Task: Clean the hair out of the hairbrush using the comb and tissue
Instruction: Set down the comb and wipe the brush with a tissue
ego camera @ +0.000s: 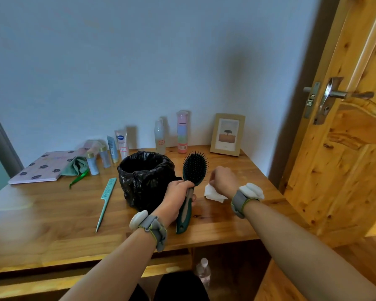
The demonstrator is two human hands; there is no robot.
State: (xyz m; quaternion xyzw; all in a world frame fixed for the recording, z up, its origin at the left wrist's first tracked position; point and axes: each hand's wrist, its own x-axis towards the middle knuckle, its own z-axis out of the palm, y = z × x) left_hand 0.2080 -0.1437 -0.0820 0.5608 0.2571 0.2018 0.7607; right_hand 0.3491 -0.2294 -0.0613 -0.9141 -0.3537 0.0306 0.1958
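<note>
My left hand [176,196] grips the handle of a dark green hairbrush [194,168], held upright over the wooden table [226,222] with its bristles facing me. My right hand [223,180] is just right of the brush head, fingers curled down onto a crumpled white tissue [213,193] that lies on the table; whether it pinches the tissue is hidden by the hand. A teal tail comb [106,202] lies flat on the table to the left, untouched. A small bin lined with a black bag [144,174] stands just behind my left hand.
Along the wall stand several bottles and tubes [122,144], a pink spray can [182,132] and a picture frame [228,134]. A pink notebook [41,168] and green cloth [75,166] lie at far left. A wooden door [345,131] stands open on the right.
</note>
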